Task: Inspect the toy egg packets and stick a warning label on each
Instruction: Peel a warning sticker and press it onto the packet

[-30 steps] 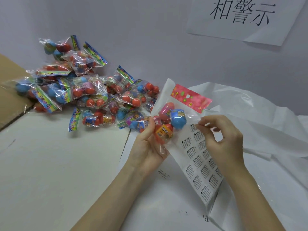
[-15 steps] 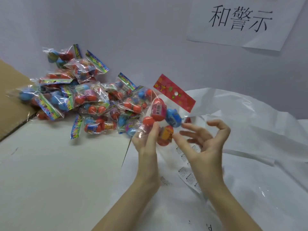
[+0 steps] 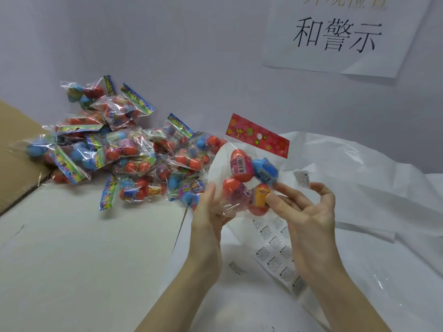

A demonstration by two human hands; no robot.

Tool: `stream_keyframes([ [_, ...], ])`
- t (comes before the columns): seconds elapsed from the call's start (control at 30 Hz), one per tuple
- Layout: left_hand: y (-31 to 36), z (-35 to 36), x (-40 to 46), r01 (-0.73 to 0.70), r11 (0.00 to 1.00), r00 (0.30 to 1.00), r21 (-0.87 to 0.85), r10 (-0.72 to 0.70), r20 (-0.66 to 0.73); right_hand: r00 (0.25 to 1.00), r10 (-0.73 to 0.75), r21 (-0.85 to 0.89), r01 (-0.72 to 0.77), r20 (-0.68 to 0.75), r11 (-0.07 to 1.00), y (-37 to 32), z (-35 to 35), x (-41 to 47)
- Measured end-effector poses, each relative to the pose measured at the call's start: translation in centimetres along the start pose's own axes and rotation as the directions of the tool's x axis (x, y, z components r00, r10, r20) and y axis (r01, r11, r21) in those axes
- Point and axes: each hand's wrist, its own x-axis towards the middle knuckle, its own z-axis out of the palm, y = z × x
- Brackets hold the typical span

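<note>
White table (image 3: 72,271) under packet pile (image 3: 134,154), label sheet (image 3: 275,250).

Paper sign (image 3: 345,34) with black characters, taped on the grey wall (image 3: 191,44). Brown cardboard (image 3: 16,152) at left. Crumpled white plastic sheet (image 3: 371,188) over the worktop (image 3: 72,259).

Packing workstation, packet pile (image 3: 124,149), wall sign (image 3: 340,37) (Chinese)
</note>
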Motion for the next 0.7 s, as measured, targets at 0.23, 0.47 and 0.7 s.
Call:
stream_keyframes([
  [0.23, 0.60, -0.80, 0.23, 0.212, 0.974, 0.967, -0.084, -0.196, 0.164, 0.999, -0.049, -0.019, 0.050, 0.016, 0.999, -0.15, -0.89, 0.49],
  [0.47, 0.81, -0.69, 0.19, 0.199, 0.971, 0.965, -0.136, -0.169, 0.201, 0.999, -0.034, -0.010, 0.035, 0.025, 0.999, -0.18, -1.15, 0.69],
  [0.7, 0.94, -0.78, -0.07, 0.178, 0.980, 0.956, -0.090, -0.150, 0.251, 1.000, -0.002, 0.034, 0.002, 0.016, 0.999, -0.54, -1.10, 0.73],
])
